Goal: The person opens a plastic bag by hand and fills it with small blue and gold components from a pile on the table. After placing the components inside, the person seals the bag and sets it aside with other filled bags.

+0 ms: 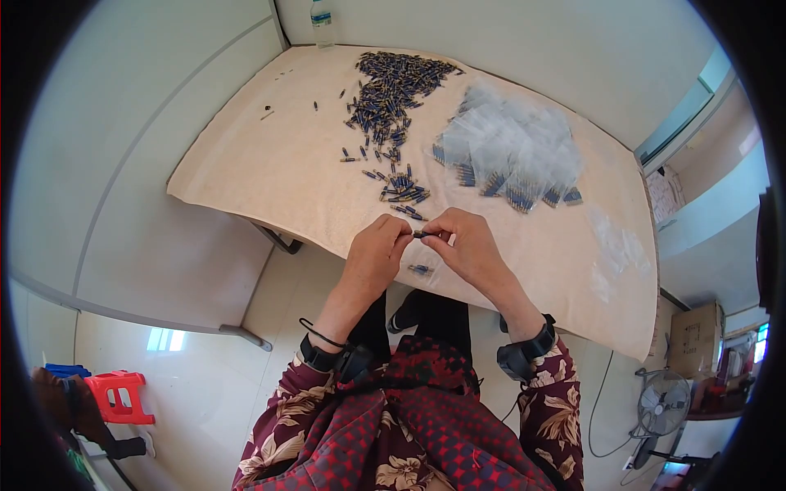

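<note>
Near the table's front edge, my left hand and my right hand meet, fingertips closed in a pinch. Between them is a small dark cylindrical piece with a brass-coloured end, gripped from both sides. Just below the hands lies a clear plastic bag with a few such pieces in it. Beyond my fingers is a loose cluster of blue-and-brass cylindrical pieces. It trails back to a large pile of the same pieces.
Filled clear bags are heaped right of the pile; flat clear bags lie farther right on the cloth-covered table. A bottle stands at the back edge. A red stool and a fan stand on the floor.
</note>
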